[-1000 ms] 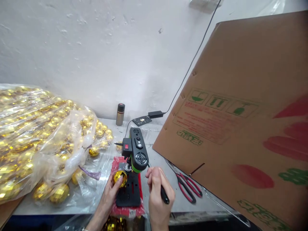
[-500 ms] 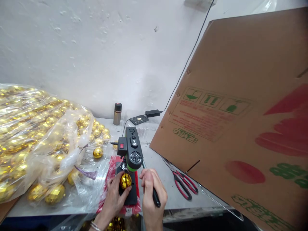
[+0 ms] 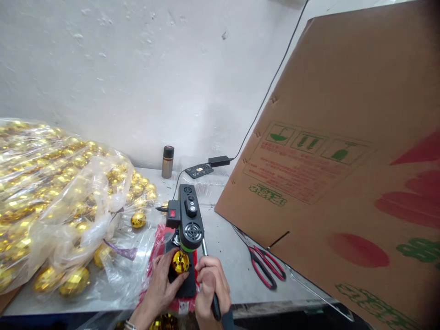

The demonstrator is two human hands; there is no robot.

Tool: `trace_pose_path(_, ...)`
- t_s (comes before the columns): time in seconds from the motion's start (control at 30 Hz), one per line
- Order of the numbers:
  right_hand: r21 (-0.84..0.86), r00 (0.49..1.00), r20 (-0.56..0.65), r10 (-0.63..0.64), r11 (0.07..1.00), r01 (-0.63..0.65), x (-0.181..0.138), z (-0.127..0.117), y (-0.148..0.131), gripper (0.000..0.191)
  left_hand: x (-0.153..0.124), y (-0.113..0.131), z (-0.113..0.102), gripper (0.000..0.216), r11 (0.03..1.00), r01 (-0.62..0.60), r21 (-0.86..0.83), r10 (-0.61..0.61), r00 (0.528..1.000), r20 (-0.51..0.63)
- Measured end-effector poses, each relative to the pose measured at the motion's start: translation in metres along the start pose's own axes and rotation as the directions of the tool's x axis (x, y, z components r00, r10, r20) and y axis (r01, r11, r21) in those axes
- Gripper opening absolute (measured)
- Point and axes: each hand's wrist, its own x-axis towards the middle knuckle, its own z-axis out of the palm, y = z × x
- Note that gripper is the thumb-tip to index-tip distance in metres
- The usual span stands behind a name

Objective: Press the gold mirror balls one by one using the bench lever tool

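A shiny gold faceted ball (image 3: 180, 262) sits beneath the head of a small black-and-green bench machine (image 3: 191, 213). My left hand (image 3: 162, 277) grips this ball between thumb and fingers, over the black base (image 3: 186, 288). Closed around the black handle of the machine's metal lever (image 3: 216, 308) is my right hand (image 3: 213, 284). The spot where the machine head meets the ball is hidden from above. Red plastic sheeting (image 3: 160, 236) lies under the base.
At left, a clear plastic bag (image 3: 62, 183) bulges with gold balls, and one loose ball (image 3: 138, 219) lies beside it. Red-handled scissors (image 3: 266, 266) rest near a large cardboard box (image 3: 309, 183) on the right. A dark-capped bottle (image 3: 167, 162) and power adapter (image 3: 219, 161) stand behind.
My right hand has moved down and slightly left with the lever handle. The machine head looks slightly lower. My left hand stays around the gold ball. The view has shifted a little.
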Motion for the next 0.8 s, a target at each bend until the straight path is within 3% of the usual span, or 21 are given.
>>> trace_pose_path(0.17, 0.028, 0.997, -0.05, 0.051, 0.998, -0.049, -0.016, 0.005, 0.013, 0.039, 0.0, 0.002, -0.002, 0.059, 1.0, -0.022, -0.005, 0.022, 0.999, 0.024)
trace_pose_path(0.57, 0.08, 0.994, -0.105, 0.041, 0.996, -0.033, -0.018, 0.011, 0.016, 0.039, 0.001, 0.001, -0.001, 0.059, 0.999, -0.048, 0.008, 0.048, 0.998, 0.031)
trace_pose_path(0.8, 0.034, 0.998, -0.07, -0.009, 0.999, 0.011, -0.016, 0.009, 0.019, 0.038, 0.002, -0.003, 0.001, 0.061, 0.996, -0.087, 0.035, 0.087, 0.996, 0.001)
